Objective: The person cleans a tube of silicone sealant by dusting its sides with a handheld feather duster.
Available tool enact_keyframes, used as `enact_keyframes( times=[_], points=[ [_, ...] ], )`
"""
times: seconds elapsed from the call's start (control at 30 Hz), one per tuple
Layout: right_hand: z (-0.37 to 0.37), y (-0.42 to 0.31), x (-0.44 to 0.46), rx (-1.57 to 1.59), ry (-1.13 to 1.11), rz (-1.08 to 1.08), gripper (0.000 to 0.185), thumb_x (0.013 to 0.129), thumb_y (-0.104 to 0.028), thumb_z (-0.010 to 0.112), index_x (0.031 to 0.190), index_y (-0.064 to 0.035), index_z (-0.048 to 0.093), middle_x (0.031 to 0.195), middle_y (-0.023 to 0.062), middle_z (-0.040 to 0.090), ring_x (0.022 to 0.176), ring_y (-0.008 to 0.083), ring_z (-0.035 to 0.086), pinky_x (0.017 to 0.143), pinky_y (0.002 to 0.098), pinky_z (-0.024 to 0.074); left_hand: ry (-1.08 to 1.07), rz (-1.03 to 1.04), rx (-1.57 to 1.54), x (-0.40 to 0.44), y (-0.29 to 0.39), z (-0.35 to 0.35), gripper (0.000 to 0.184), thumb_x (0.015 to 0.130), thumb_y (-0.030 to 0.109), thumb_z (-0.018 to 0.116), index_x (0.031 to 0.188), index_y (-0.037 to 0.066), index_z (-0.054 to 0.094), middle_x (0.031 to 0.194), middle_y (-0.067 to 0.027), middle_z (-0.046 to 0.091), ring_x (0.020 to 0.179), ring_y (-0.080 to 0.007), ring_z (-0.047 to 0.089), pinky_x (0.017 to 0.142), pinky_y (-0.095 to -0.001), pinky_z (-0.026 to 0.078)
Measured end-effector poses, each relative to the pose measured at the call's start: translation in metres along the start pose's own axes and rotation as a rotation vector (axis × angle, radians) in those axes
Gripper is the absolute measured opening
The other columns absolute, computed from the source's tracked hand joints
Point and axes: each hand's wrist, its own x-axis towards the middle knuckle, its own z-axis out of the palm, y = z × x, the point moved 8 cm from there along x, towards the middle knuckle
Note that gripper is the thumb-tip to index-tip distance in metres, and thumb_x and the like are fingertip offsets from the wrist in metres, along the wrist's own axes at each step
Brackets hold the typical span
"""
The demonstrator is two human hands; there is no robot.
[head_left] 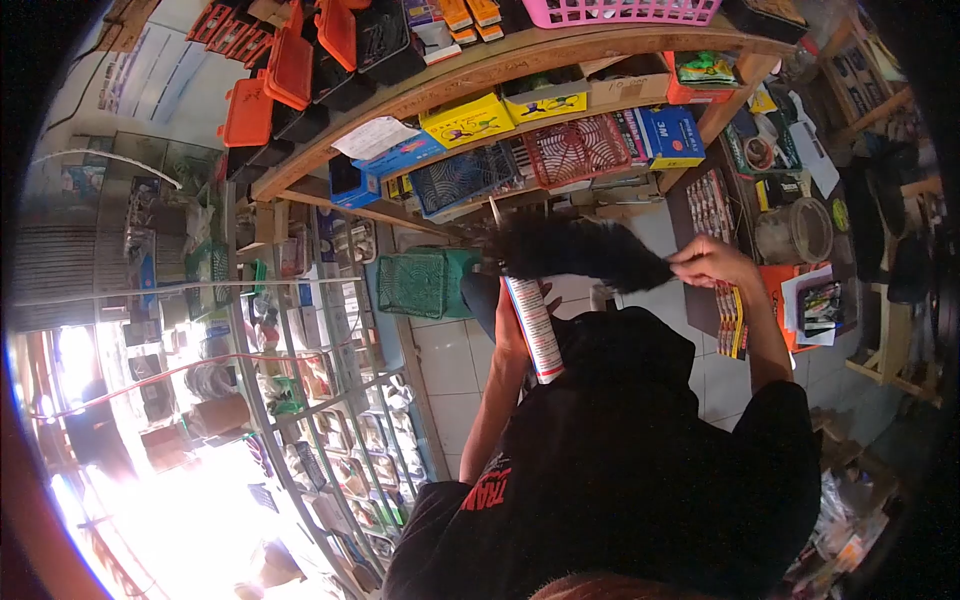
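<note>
My left hand [512,328] is wrapped round a white cartridge [535,335] with printed text and a red band near its bottom. A pale pointed nozzle [494,209] shows above the duster, and seems to belong to the cartridge. My right hand [715,263] pinches the narrow end of a black fluffy duster [580,248]. The duster stretches leftward from that hand, and its bushy part lies across the cartridge's top, hiding it.
Ahead is a wooden shelf [560,52] with boxes, a blue basket [463,178] and a red basket [578,150]. A green crate [425,283] stands on the tiled floor. Glass-sided shelving [330,420] runs along the left. A counter with a clear tub [795,232] is right.
</note>
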Motion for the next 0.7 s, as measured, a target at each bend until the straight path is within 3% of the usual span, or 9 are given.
enact_keyframes(
  times=[0.07, 0.1, 0.23, 0.33, 0.43, 0.53, 0.6, 0.67, 0.7],
  points=[
    [0.002, 0.018, 0.002, -0.085, -0.145, 0.078, 0.024, 0.09, -0.012, 0.063, 0.108, 0.0037, 0.067, 0.065, 0.0034, 0.059, 0.045, 0.0039, 0.043, 0.04, 0.0216, 0.0323, -0.329, -0.086, -0.144, 0.002, -0.004, -0.004, 0.042, 0.098, 0.044, 0.043, 0.114, 0.007, 0.055, 0.092, -0.0059, 0.062, 0.085, -0.0205, 0.062, 0.075, -0.0396, 0.054],
    [0.006, 0.01, 0.002, -0.143, -0.162, 0.065, 0.024, 0.09, -0.012, 0.062, 0.108, 0.0039, 0.067, 0.064, 0.0034, 0.058, 0.045, 0.0038, 0.042, 0.04, 0.0215, 0.0321, 0.009, 0.156, 0.197, -0.007, 0.012, -0.001, 0.038, 0.098, 0.04, 0.046, 0.112, 0.006, 0.054, 0.089, -0.0066, 0.061, 0.08, -0.0198, 0.062, 0.073, -0.0357, 0.054],
    [0.009, -0.01, 0.007, -0.104, -0.028, -0.04, 0.024, 0.089, -0.011, 0.064, 0.106, 0.0039, 0.068, 0.063, 0.0039, 0.059, 0.044, 0.0037, 0.043, 0.039, 0.0218, 0.0323, -0.201, 0.204, 0.31, -0.007, 0.011, -0.008, 0.041, 0.1, 0.042, 0.041, 0.116, 0.008, 0.055, 0.094, -0.0046, 0.061, 0.08, -0.0169, 0.062, 0.075, -0.036, 0.056],
    [0.007, -0.002, 0.01, -0.058, -0.07, 0.023, 0.024, 0.088, -0.011, 0.064, 0.107, 0.0038, 0.068, 0.064, 0.0045, 0.062, 0.044, 0.0039, 0.044, 0.04, 0.0215, 0.0336, 0.164, 0.124, 0.274, 0.003, 0.005, -0.052, 0.041, 0.101, 0.04, 0.038, 0.116, 0.005, 0.053, 0.091, -0.0062, 0.062, 0.078, -0.0194, 0.063, 0.076, -0.0375, 0.056],
    [0.022, -0.012, 0.004, -0.271, -0.222, 0.1, 0.023, 0.089, -0.009, 0.063, 0.106, 0.0054, 0.067, 0.064, 0.0048, 0.061, 0.044, 0.0041, 0.042, 0.04, 0.0211, 0.0328, 0.045, 0.099, 0.228, 0.006, 0.01, -0.04, 0.05, 0.099, 0.05, 0.036, 0.115, 0.007, 0.055, 0.094, -0.0095, 0.064, 0.086, -0.023, 0.064, 0.078, -0.0406, 0.056],
    [0.006, -0.006, 0.015, -0.035, -0.005, 0.018, 0.024, 0.086, -0.011, 0.067, 0.103, 0.0062, 0.069, 0.064, 0.0068, 0.063, 0.044, 0.0049, 0.045, 0.041, 0.0215, 0.0341, -0.16, 0.018, -0.055, -0.001, 0.008, -0.021, 0.051, 0.098, 0.051, 0.036, 0.116, 0.007, 0.055, 0.095, -0.0107, 0.065, 0.088, -0.0248, 0.065, 0.078, -0.0408, 0.055],
    [0.007, 0.001, 0.018, 0.016, -0.08, 0.037, 0.024, 0.086, -0.011, 0.067, 0.103, 0.006, 0.069, 0.064, 0.0067, 0.063, 0.044, 0.0049, 0.045, 0.041, 0.0215, 0.0342, 0.237, 0.18, 0.178, -0.015, 0.016, -0.009, 0.048, 0.098, 0.049, 0.04, 0.11, 0.005, 0.055, 0.094, -0.009, 0.063, 0.081, -0.0209, 0.063, 0.072, -0.0335, 0.056],
    [0.013, 0.002, 0.021, -0.059, -0.165, 0.05, 0.022, 0.087, -0.012, 0.066, 0.102, 0.0044, 0.069, 0.064, 0.0047, 0.061, 0.044, 0.0042, 0.044, 0.04, 0.0215, 0.0331, -0.13, 0.15, 0.095, -0.001, 0.016, -0.008, 0.043, 0.097, 0.046, 0.043, 0.11, 0.007, 0.055, 0.096, -0.0088, 0.062, 0.082, -0.0203, 0.062, 0.073, -0.0355, 0.056],
    [0.017, 0.004, 0.02, -0.159, -0.207, 0.054, 0.02, 0.089, -0.013, 0.064, 0.1, 0.003, 0.07, 0.063, 0.0028, 0.059, 0.044, 0.0035, 0.042, 0.039, 0.0216, 0.032, -0.022, 0.249, 0.288, -0.011, 0.016, -0.012, 0.04, 0.098, 0.044, 0.044, 0.11, 0.008, 0.055, 0.096, -0.0083, 0.061, 0.08, -0.0185, 0.062, 0.072, -0.0366, 0.056]
  ],
)
